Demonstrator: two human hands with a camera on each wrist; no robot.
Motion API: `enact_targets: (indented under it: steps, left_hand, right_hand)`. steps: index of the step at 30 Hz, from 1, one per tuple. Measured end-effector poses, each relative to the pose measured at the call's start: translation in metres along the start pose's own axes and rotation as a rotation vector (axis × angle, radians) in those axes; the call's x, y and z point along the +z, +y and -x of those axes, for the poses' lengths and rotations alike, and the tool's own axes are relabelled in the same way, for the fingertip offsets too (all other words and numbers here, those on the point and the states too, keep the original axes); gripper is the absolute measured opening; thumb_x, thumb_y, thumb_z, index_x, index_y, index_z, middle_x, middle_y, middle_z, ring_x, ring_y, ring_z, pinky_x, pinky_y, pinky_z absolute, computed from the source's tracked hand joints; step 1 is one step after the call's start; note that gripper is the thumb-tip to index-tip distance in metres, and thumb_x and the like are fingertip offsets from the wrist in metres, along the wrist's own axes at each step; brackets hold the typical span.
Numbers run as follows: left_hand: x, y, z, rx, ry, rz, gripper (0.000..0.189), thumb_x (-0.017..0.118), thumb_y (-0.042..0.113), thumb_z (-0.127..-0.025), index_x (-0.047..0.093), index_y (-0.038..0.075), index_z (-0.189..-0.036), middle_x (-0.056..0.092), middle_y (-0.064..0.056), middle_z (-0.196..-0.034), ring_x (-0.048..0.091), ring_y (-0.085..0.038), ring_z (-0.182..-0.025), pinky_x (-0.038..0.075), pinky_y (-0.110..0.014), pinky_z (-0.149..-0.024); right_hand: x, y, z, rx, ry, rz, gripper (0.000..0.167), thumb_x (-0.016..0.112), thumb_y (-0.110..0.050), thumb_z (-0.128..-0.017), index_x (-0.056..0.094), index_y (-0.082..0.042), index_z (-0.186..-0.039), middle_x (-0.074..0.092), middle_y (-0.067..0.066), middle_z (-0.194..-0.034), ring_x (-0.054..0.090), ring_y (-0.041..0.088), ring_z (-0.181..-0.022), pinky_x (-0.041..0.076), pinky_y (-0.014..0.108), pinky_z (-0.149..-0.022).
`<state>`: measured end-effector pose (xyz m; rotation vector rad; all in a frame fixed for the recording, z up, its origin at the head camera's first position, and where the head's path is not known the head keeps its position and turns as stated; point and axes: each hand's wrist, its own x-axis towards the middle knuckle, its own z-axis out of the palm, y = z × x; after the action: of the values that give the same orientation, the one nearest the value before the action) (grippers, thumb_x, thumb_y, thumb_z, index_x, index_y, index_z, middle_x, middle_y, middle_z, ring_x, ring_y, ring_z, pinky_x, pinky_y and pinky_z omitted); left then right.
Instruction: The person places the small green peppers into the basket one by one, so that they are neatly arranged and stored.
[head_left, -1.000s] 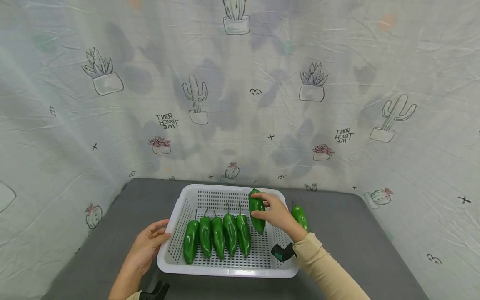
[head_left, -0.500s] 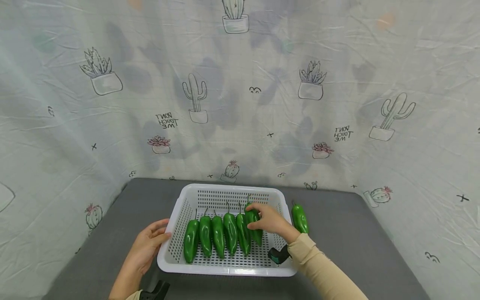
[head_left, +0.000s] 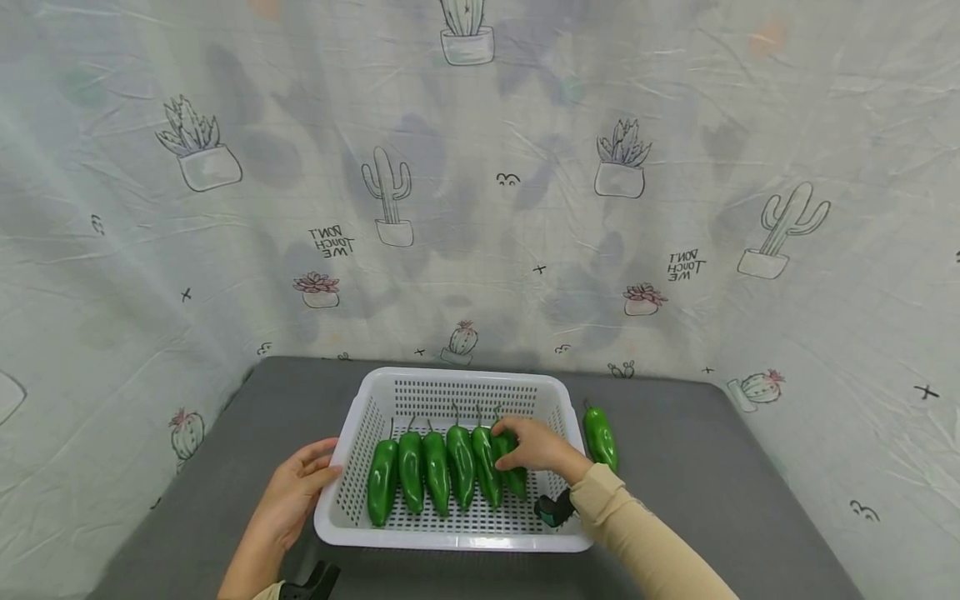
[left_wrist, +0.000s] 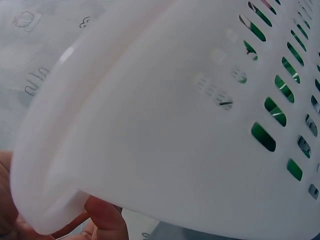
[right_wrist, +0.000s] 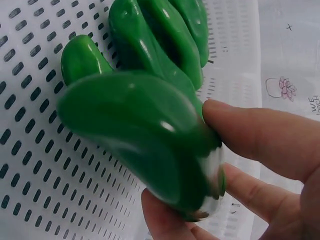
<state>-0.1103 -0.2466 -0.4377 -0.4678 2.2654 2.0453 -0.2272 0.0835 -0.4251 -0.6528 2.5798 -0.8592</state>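
A white plastic basket with slotted walls holds a row of green chili peppers. My right hand is inside the basket, gripping one pepper between thumb and fingers at the right end of the row. In the right wrist view this pepper looks glossy and blurred, lying over the slotted floor beside the others. My left hand holds the basket's left rim; its fingers show under the rim in the left wrist view.
One more green pepper lies on the dark grey table just right of the basket. Behind the table hangs a pale cloth printed with cacti. A black strap device is on the right wrist.
My right hand has lowered its pepper from above the basket's back right part to beside the row, moving down and slightly left, then slightly right. The left hand has stayed at the rim.
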Motion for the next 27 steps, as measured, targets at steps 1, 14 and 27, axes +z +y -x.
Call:
enact_targets:
  steps: [1, 14, 27]
  left_hand:
    - [-0.0003, -0.0001, -0.0001, -0.003, 0.000, 0.000, 0.054, 0.057, 0.006, -0.094, 0.033, -0.001, -0.142, 0.058, -0.012, -0.115, 0.061, -0.015, -0.095, 0.051, -0.030, -0.077]
    - [-0.0003, -0.0009, 0.0004, -0.019, -0.010, 0.000, 0.054, 0.056, 0.007, -0.094, 0.033, 0.000, -0.142, 0.058, -0.011, -0.114, 0.061, -0.015, -0.095, 0.051, -0.031, -0.077]
    - [-0.0003, -0.0006, -0.0020, -0.002, -0.005, -0.018, 0.056, 0.057, 0.007, -0.094, 0.032, -0.001, -0.143, 0.057, -0.017, -0.119, 0.061, -0.015, -0.096, 0.051, -0.030, -0.077]
  right_hand:
    - [0.0005, 0.0009, -0.0005, 0.001, -0.003, 0.005, 0.045, 0.080, -0.016, -0.074, 0.062, -0.009, -0.115, 0.055, 0.017, -0.132, 0.052, 0.036, -0.119, 0.043, 0.052, -0.094]
    - [0.0065, 0.0061, -0.0023, -0.009, -0.039, 0.078, 0.044, 0.083, -0.009, -0.068, 0.062, -0.006, -0.106, 0.058, 0.018, -0.125, 0.054, 0.035, -0.115, 0.043, 0.052, -0.094]
    - [0.0103, 0.0040, -0.0055, 0.094, -0.102, 0.145, 0.048, 0.080, -0.012, -0.072, 0.059, -0.010, -0.115, 0.059, 0.017, -0.121, 0.055, 0.032, -0.111, 0.047, 0.046, -0.085]
